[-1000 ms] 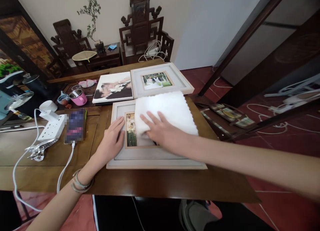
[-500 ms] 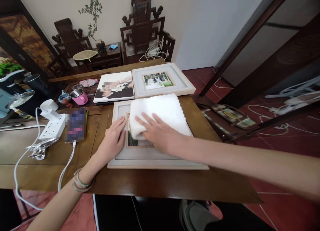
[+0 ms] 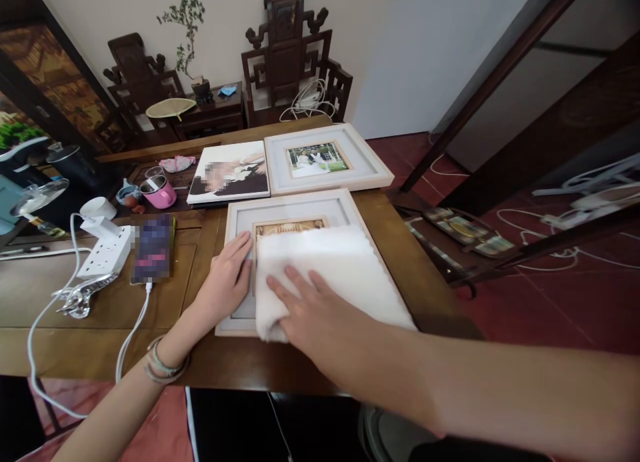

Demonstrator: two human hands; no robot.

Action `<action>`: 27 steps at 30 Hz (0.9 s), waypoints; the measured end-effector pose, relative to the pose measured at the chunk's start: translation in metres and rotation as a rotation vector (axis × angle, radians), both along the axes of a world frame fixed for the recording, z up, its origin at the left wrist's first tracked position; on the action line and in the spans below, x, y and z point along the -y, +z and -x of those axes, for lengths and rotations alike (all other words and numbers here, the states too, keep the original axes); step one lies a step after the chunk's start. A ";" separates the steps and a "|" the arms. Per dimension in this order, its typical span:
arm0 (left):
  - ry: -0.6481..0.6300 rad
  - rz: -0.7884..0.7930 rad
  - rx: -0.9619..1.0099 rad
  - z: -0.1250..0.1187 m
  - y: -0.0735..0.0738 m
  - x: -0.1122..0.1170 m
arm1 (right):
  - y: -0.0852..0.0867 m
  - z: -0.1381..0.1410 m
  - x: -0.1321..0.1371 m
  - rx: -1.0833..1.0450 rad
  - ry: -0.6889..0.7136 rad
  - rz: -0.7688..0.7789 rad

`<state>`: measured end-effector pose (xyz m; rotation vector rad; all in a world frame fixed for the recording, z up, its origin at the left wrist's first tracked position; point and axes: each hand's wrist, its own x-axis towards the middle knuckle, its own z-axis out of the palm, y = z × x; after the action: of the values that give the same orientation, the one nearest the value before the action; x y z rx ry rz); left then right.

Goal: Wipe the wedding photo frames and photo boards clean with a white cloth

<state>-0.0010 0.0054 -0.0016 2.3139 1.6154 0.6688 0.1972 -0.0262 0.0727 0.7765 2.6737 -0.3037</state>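
A light wooden picture frame [image 3: 240, 212] lies flat on the table in front of me, with a smaller picture in its middle partly covered. My left hand [image 3: 227, 275] rests on the frame's left side, fingers stretched out. Across the frame's lower right part lies a folded white cloth [image 3: 345, 262], pressed down under my right hand [image 3: 315, 315], whose thumb tucks at the cloth's near left edge. Behind it are a second framed photo [image 3: 370, 165] and a canvas print [image 3: 215, 192].
To the left sit a phone [image 3: 153, 249] on a charging cable, a white power strip [image 3: 107, 252], a pink mug [image 3: 159, 192] and a glass lid [image 3: 40, 199]. The wooden table's near edge [image 3: 240, 375] runs before me. Dark wooden chairs [image 3: 285, 55] stand against the wall.
My right hand has slid the white cloth toward me, uncovering the frame's far part and the top of its picture. My left hand has stayed where it was.
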 end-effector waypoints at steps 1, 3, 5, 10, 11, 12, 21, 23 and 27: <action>0.000 0.003 -0.004 0.000 0.000 0.000 | 0.008 -0.002 0.005 0.011 0.026 0.069; 0.000 0.011 -0.010 -0.001 0.001 0.000 | 0.019 -0.007 0.010 0.003 0.062 0.169; 0.001 0.020 -0.009 -0.001 0.001 0.000 | 0.021 -0.009 0.006 -0.036 0.064 0.182; -0.014 0.011 0.047 0.000 0.000 0.002 | -0.009 -0.005 -0.034 -0.103 -0.065 -0.123; -0.023 -0.004 0.074 0.000 0.001 0.002 | -0.015 -0.001 -0.046 -0.124 -0.095 -0.204; -0.030 -0.018 0.103 0.000 0.001 0.003 | -0.019 0.003 -0.059 -0.151 -0.117 -0.275; -0.043 -0.050 0.199 0.001 0.008 0.005 | -0.024 0.044 -0.078 -0.197 -0.100 -0.334; -0.040 -0.037 0.218 0.002 0.007 0.006 | -0.021 0.042 -0.053 -0.203 -0.056 -0.286; -0.025 -0.037 0.250 0.003 0.006 0.006 | -0.013 0.028 -0.008 -0.175 0.026 -0.136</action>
<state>-0.0038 -0.0004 0.0040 2.1687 1.4703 0.9474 0.1695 -0.0179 0.0596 0.7876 2.8917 -0.1928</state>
